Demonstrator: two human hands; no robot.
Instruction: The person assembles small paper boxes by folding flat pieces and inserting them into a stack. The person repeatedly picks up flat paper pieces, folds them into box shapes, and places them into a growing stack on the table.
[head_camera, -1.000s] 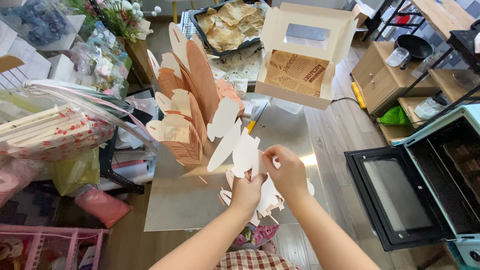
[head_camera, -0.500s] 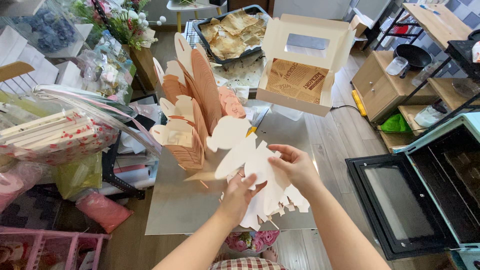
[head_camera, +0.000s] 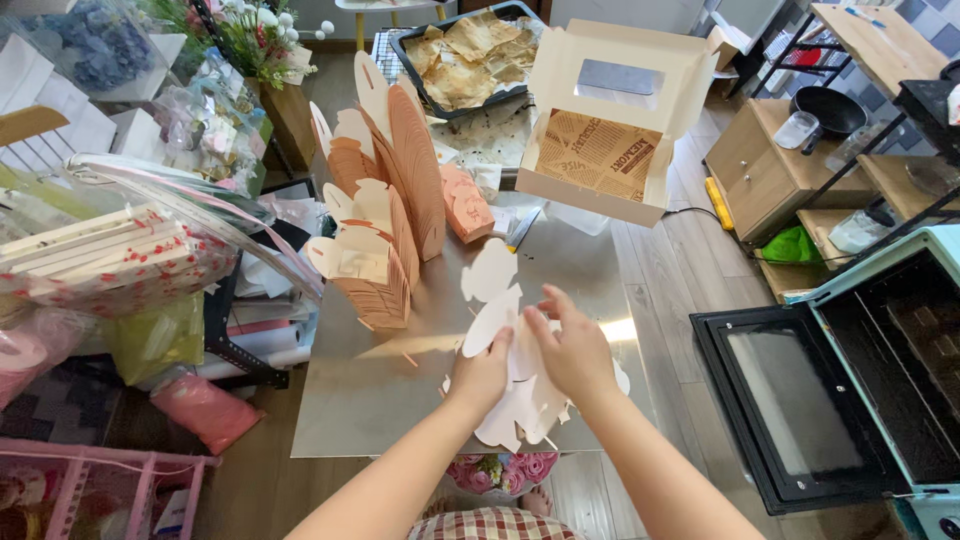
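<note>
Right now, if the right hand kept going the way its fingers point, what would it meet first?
Probably the rounded flaps of the white die-cut cardboard sheet that the right hand holds; beyond it, likely the stacked orange-and-white boxes, though depth is unclear.

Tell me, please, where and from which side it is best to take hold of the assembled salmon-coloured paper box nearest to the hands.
Probably the salmon paper box is best gripped by its two broad side walls, low on the body, coming from above on the open table side. It stands upright, its thin scalloped flaps point up and would bend, and more boxes crowd behind it. Both hands, left and right, hold a flat white blank.
</note>
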